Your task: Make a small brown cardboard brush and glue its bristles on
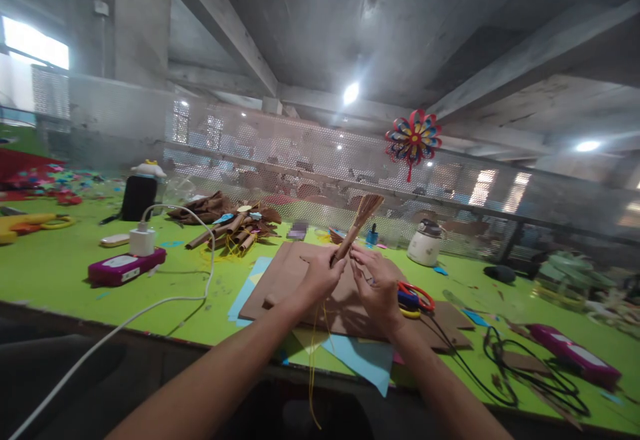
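My left hand (pixel 320 275) is closed around a rolled brown paper stick with a fringed, brush-like top (pixel 367 212), tilted up to the right. Just right of the stick, my right hand (pixel 377 287) has its fingertips pinched together; whatever they hold is too small to make out. Yellow thread (pixel 313 367) hangs below my left hand, past the table edge. Under both hands lie brown paper sheets (pixel 280 273), with light blue paper (pixel 367 360) sticking out beneath. Beside my right wrist rest scissors with red-orange handles (pixel 423 297), next to something blue.
A heap of brown paper rolls (pixel 240 227) lies back left. Purple power strips (pixel 125 267) sit on both sides, with a white cable (pixel 213 253) and a tangled black cord (pixel 530 367). A white jug (pixel 425 243) stands before the mesh partition (pixel 300 153), where a paper flower (pixel 414 139) hangs.
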Motion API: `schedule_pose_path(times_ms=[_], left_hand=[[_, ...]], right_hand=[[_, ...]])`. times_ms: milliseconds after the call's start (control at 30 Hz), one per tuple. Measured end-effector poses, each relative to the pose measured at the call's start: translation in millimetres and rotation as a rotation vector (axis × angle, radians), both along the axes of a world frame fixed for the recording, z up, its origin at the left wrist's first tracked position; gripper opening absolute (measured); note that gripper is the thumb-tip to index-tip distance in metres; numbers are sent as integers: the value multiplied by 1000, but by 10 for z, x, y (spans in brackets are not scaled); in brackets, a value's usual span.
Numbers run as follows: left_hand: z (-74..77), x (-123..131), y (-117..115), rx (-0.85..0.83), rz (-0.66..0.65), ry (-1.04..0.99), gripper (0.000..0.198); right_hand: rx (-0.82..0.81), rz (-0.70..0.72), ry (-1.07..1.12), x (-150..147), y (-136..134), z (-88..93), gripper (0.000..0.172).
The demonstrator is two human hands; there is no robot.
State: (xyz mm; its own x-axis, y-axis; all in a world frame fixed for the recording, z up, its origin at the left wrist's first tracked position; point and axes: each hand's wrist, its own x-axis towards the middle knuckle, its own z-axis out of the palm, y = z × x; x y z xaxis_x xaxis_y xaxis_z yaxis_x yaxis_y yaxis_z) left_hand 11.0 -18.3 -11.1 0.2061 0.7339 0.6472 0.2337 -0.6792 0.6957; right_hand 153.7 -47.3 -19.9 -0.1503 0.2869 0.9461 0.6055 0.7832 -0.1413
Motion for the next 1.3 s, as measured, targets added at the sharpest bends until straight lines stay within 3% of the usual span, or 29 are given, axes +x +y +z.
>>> schedule_pose_path(times_ms=[333, 1300], left_hand=[[6, 28, -46, 66, 122, 95, 24], [-32, 25, -14, 94, 79, 76, 23]], right_hand=[[-22, 23, 46, -34, -6, 5, 24], [-64, 23, 61, -28, -27, 16, 25]])
